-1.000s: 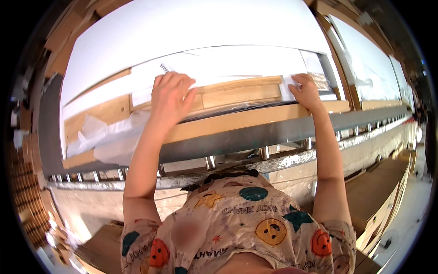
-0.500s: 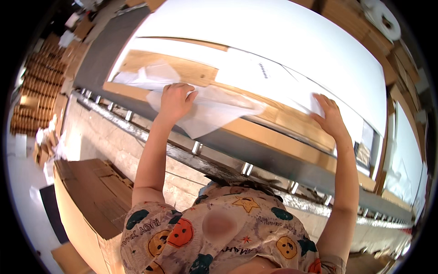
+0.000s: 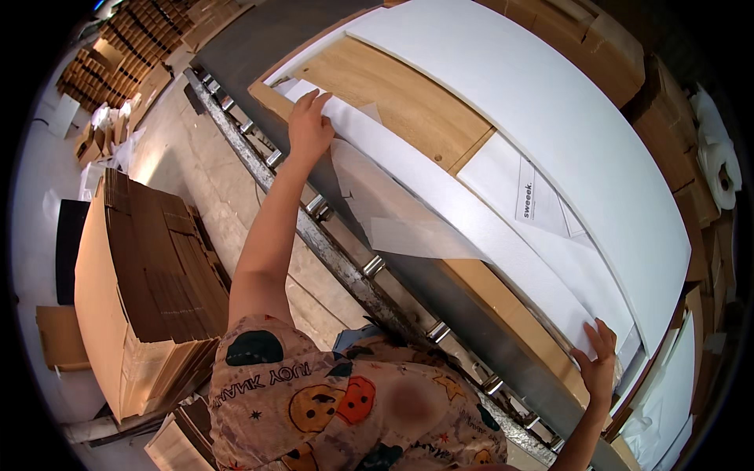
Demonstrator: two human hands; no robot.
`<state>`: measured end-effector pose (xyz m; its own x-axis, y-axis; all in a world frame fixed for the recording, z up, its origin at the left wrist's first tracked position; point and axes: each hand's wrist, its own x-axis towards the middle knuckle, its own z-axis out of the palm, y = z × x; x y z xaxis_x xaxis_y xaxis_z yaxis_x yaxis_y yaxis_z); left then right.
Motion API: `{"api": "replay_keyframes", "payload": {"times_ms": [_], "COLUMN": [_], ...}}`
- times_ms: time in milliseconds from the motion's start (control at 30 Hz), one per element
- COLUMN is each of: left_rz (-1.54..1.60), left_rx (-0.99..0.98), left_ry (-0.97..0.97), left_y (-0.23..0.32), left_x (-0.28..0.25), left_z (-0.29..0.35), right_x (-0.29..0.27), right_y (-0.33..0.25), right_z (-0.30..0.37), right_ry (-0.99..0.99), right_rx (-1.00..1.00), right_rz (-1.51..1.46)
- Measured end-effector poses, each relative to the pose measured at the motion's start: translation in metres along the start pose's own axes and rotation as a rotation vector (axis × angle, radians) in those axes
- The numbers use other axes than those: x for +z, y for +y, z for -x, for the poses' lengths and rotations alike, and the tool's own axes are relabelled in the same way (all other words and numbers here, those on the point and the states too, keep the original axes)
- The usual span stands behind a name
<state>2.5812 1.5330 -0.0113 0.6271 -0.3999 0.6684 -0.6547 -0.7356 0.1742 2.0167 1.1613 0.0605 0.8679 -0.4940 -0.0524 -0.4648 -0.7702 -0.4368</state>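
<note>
A long, narrow white strip (image 3: 448, 184) lies along the near side of a cardboard box (image 3: 491, 286) filled with flat parts. Near its far left end, my left hand (image 3: 310, 129) grips the strip with bent fingers over its edge. At the other end, my right hand (image 3: 598, 361) holds it between thumb and fingers. A thin translucent wrapping sheet (image 3: 416, 235) hangs from under the strip over the box's near edge. Behind the strip lie a wood-grain panel (image 3: 400, 102) and a white paper sheet with print (image 3: 538, 200). A large white panel (image 3: 542, 102) covers the far side.
The box rests on a dark conveyor surface edged by a metal rail with rollers (image 3: 373, 267). Flattened cartons (image 3: 157, 267) are stacked at the left. More cartons (image 3: 585, 47) and a white roll (image 3: 715, 149) stand beyond the box. Wrapped white panels (image 3: 660, 392) lean at the right.
The white strip now lies along the box's near side, across the wood-grain panel's near part. My left hand has gone from the translucent sheet to the strip. The view has turned.
</note>
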Motion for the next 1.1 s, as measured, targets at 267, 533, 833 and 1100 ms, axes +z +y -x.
{"api": "replay_keyframes", "payload": {"times_ms": [267,533,833,1100], "left_rz": [-0.408,-0.009,0.146,-0.377], "left_rx": [-0.174,-0.23,-0.133,0.283], "left_ry": [-0.975,-1.068,-1.062,-0.839], "left_y": [0.004,-0.019,-0.023,0.041], "left_x": [0.019,0.009,0.046,0.044], "left_z": [-0.065,-0.075,-0.068,-0.083], "right_x": [0.025,0.053,0.068,0.058], "right_y": [-0.007,0.001,-0.006,0.022], "right_z": [-0.013,-0.013,0.001,0.044], "right_ry": [-0.071,0.107,0.419,0.567], "right_rx": [-0.036,-0.087,0.052,0.45], "right_rz": [-0.037,0.039,-0.018,-0.231]}}
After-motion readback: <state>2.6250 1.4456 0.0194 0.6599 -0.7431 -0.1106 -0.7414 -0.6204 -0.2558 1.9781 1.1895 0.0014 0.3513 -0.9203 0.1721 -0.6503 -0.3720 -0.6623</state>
